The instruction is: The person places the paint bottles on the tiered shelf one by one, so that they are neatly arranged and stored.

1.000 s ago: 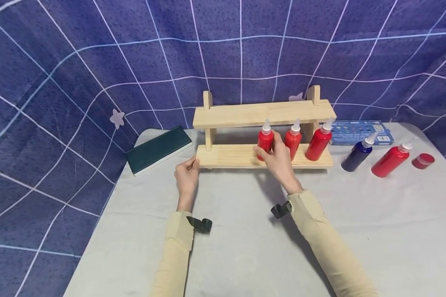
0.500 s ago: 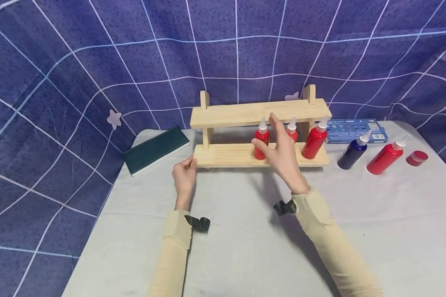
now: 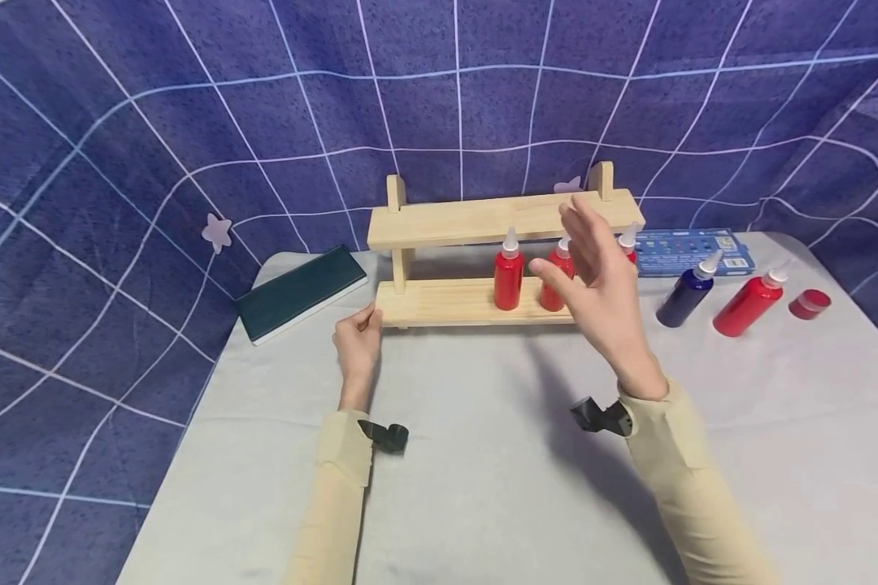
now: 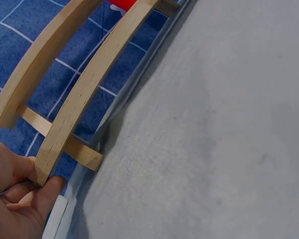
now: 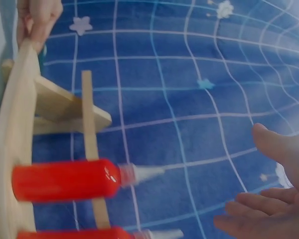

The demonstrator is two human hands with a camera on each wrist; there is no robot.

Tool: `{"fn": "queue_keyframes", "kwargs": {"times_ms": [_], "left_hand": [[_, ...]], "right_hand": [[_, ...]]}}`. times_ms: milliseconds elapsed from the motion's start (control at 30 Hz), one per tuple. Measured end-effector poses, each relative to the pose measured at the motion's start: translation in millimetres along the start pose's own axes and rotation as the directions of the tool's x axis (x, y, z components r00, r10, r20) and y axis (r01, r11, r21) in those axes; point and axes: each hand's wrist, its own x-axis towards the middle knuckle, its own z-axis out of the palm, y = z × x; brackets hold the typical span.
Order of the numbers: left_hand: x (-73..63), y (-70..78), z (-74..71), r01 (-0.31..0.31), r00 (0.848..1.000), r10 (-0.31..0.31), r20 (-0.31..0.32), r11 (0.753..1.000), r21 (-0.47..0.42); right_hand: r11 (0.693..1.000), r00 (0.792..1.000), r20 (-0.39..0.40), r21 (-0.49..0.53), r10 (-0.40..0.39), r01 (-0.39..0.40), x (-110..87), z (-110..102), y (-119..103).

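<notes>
Now our right hand (image 3: 606, 305) has come off the leftmost red bottle (image 3: 508, 282), which it gripped a second ago, and sits before the right end of the wooden rack (image 3: 475, 223), thumb and fingers spread apart around nothing. That bottle stands upright on the rack's lower shelf (image 3: 446, 302), clear of our fingers and left of the thumb tip; the middle red bottle (image 3: 563, 258) is partly covered by our thumb. Our left hand (image 3: 357, 345) still pinches the left end of the rack's lower shelf between thumb and fingers.
</notes>
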Motion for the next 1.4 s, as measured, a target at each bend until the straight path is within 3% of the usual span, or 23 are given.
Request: {"fn": "queue_keyframes", "kwargs": {"times_ms": [167,367,600,767,833,933,1067,1267,1400], "left_hand": [[0.8,0.3,-2.0,0.007,1.000,-0.007,-0.012,1.000,-0.002],[1.3,-1.0,-3.0,0.017,1.000,-0.017,-0.013,1.000,-0.003],[1.9,-5.5,-4.0,0.002,1.000,-0.001,-0.023,0.999,0.042],[1.4,-7.2,-5.0,0.000,1.000,0.001,-0.023,0.999,0.041],[1.0,-6.8,-5.1,0.000,1.000,0.001,-0.021,0.999,0.039],[0.6,-6.5,-4.7,0.001,1.000,0.000,-0.017,0.999,0.039],[0.9,-6.3,-3.5,0.003,1.000,-0.002,-0.011,1.000,0.029],[1.4,-3.8,-1.4,0.008,1.000,-0.008,-0.004,1.000,0.015],[1.0,-1.6,-0.3,0.007,1.000,-0.007,0.008,1.000,0.010]], "right_hand": [[1.000,0.998,-0.062,0.015,-0.016,0.017,-0.5,-21,-3],[0.999,0.988,-0.144,0.015,0.046,-0.044,-2.6,-49,1],[0.989,0.955,-0.273,0.119,0.115,-0.086,-4.7,-85,14],[0.967,0.908,-0.378,0.235,0.182,-0.096,-5.0,-114,27],[0.967,0.883,-0.424,0.227,0.202,-0.113,-5.4,-126,33],[0.975,0.844,-0.489,0.091,0.220,-0.201,-7.2,-143,43],[0.931,0.795,-0.553,-0.090,0.247,-0.353,-10.2,-161,61],[0.897,0.721,-0.585,0.025,0.371,-0.441,-15.1,-180,90],[0.864,0.693,-0.578,0.043,0.431,-0.501,-18.7,-189,113]]}}
